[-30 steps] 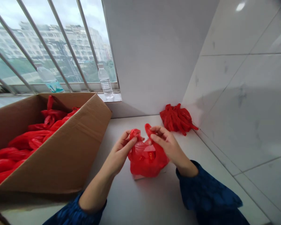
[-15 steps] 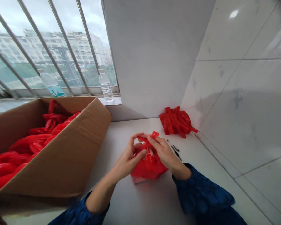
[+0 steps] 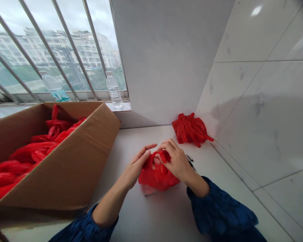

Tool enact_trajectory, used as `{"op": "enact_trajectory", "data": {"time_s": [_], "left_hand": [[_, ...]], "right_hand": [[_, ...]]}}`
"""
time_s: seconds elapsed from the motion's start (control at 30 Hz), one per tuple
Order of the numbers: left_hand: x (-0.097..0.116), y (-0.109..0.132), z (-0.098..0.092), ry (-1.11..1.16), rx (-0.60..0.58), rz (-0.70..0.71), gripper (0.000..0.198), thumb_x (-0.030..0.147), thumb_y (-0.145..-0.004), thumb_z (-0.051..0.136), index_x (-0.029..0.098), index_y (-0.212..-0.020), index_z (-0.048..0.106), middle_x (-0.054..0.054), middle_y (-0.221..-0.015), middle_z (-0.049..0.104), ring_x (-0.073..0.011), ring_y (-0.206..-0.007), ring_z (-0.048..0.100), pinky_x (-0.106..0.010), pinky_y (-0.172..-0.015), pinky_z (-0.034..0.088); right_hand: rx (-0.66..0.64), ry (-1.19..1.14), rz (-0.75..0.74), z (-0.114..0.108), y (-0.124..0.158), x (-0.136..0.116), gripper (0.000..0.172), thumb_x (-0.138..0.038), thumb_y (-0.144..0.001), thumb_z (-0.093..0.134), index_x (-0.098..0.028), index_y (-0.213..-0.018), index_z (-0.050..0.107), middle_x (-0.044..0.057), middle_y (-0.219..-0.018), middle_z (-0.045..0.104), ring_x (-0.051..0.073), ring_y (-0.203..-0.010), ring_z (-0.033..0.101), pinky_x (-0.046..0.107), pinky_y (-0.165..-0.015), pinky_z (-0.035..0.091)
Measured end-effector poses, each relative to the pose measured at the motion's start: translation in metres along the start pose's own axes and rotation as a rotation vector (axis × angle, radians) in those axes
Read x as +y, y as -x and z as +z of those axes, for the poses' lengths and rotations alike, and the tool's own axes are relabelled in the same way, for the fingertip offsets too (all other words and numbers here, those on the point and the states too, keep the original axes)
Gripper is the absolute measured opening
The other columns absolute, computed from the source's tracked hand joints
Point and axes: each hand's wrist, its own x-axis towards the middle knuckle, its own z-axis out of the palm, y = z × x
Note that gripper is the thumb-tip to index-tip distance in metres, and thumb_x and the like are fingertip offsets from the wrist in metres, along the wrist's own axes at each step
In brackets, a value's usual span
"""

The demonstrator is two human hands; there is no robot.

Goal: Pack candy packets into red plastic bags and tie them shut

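Observation:
A red plastic bag (image 3: 158,178) sits on the white tabletop in front of me, its handles gathered at the top. Something flat and pinkish (image 3: 148,191) shows under its lower edge; I cannot make out what it is. My right hand (image 3: 175,159) is closed on the gathered handles at the bag's upper right. Along the bag's left side is my left hand (image 3: 138,164), its fingers stretched out and touching or close to the plastic. What the bag contains is hidden.
On the left stands a large cardboard box (image 3: 91,151) holding several red bags (image 3: 35,151). A pile of red bags (image 3: 190,129) lies by the wall. Pens (image 3: 190,162) lie right of my right hand. Two plastic bottles, one clear (image 3: 114,90) and one labelled (image 3: 56,88), stand by the barred window.
My left fingers have let go of the handles and straightened out on the left. My right hand has curled round the handles, which have dropped slightly. The view has shifted slightly.

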Motion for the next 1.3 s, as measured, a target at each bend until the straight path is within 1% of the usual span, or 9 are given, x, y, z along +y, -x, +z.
{"op": "enact_trajectory", "data": {"time_s": [0.17, 0.3, 0.5, 0.63, 0.83, 0.9, 1.03, 1.17, 1.3], "left_hand": [[0.002, -0.002, 0.001, 0.13, -0.073, -0.066, 0.04, 0.043, -0.096, 0.058, 0.015, -0.124, 0.068, -0.009, -0.094, 0.076, -0.0219, -0.091, 0.069, -0.029, -0.081, 0.051], [0.005, 0.0, 0.004, 0.379, -0.044, -0.115, 0.03, 0.028, -0.087, 0.073, 0.014, -0.113, 0.073, -0.008, -0.093, 0.076, -0.0159, -0.083, 0.07, -0.023, -0.075, 0.054], [0.0, -0.007, 0.0, 0.482, 0.223, 0.023, 0.026, 0.012, -0.072, 0.084, 0.015, -0.093, 0.069, -0.001, -0.075, 0.07, -0.0102, -0.06, 0.065, -0.019, -0.059, 0.053], [-0.005, -0.024, -0.024, 0.564, 0.534, 0.11, 0.027, 0.0, -0.075, 0.073, 0.018, -0.092, 0.062, 0.002, -0.077, 0.07, -0.0067, -0.058, 0.064, -0.016, -0.059, 0.054], [-0.009, -0.034, -0.033, 0.528, 0.53, 0.114, 0.027, 0.004, -0.08, 0.07, 0.018, -0.1, 0.061, 0.002, -0.08, 0.069, -0.0074, -0.065, 0.065, -0.02, -0.07, 0.056], [-0.009, -0.028, -0.032, 0.38, 0.481, 0.152, 0.038, 0.013, -0.082, 0.073, 0.019, -0.117, 0.06, -0.002, -0.09, 0.071, -0.0114, -0.077, 0.068, -0.026, -0.08, 0.057], [-0.018, 0.005, -0.043, -0.28, 0.374, 0.229, 0.058, 0.044, -0.094, 0.06, 0.022, -0.144, 0.044, -0.013, -0.13, 0.063, -0.0244, -0.119, 0.061, -0.043, -0.106, 0.047], [-0.041, 0.052, -0.055, -0.904, 0.186, 0.226, 0.063, 0.052, -0.092, 0.059, 0.027, -0.148, 0.044, -0.013, -0.152, 0.046, -0.0342, -0.141, 0.043, -0.054, -0.116, 0.036], [-0.054, 0.066, -0.045, -1.021, 0.135, 0.221, 0.065, 0.053, -0.089, 0.062, 0.026, -0.147, 0.049, -0.013, -0.153, 0.046, -0.0351, -0.14, 0.043, -0.052, -0.115, 0.039]], "right_hand": [[0.039, 0.102, -0.063, -0.003, 0.002, 0.002, 0.01, -0.023, -0.094, 0.06, -0.022, -0.087, 0.054, 0.002, -0.09, 0.057, 0.016, -0.081, 0.059, 0.027, -0.076, 0.051], [-0.054, 0.159, -0.121, -0.015, 0.002, -0.003, 0.014, -0.022, -0.095, 0.062, -0.021, -0.082, 0.055, 0.001, -0.086, 0.058, 0.016, -0.08, 0.056, 0.027, -0.074, 0.045], [-0.122, 0.151, -0.244, -0.033, 0.001, -0.004, 0.025, -0.027, -0.094, 0.067, -0.019, -0.073, 0.057, -0.001, -0.076, 0.056, 0.016, -0.073, 0.051, 0.028, -0.068, 0.037], [-0.294, 0.099, -0.059, -0.061, 0.007, -0.002, 0.028, -0.026, -0.088, 0.075, -0.018, -0.069, 0.057, -0.004, -0.071, 0.056, 0.012, -0.067, 0.05, 0.026, -0.062, 0.035], [-0.507, -0.033, 0.263, -0.077, 0.009, 0.012, 0.022, -0.037, -0.088, 0.073, -0.02, -0.079, 0.062, -0.003, -0.078, 0.066, 0.014, -0.073, 0.06, 0.026, -0.065, 0.043], [-0.511, -0.073, 0.295, -0.075, 0.008, 0.019, 0.025, -0.041, -0.085, 0.075, -0.022, -0.097, 0.065, 0.001, -0.091, 0.07, 0.018, -0.086, 0.065, 0.029, -0.074, 0.05], [-0.503, -0.053, 0.264, -0.069, 0.018, 0.033, 0.064, -0.049, -0.08, 0.078, -0.025, -0.135, 0.054, 0.009, -0.131, 0.061, 0.026, -0.118, 0.06, 0.041, -0.098, 0.051], [-0.541, -0.037, 0.183, -0.053, 0.047, 0.046, 0.054, -0.038, -0.093, 0.063, -0.029, -0.143, 0.047, 0.008, -0.148, 0.049, 0.026, -0.132, 0.051, 0.044, -0.11, 0.045], [-0.453, 0.134, 0.031, -0.025, 0.079, 0.052, 0.074, -0.033, -0.09, 0.065, -0.024, -0.154, 0.031, 0.014, -0.159, 0.034, 0.029, -0.145, 0.035, 0.049, -0.117, 0.035]]}}
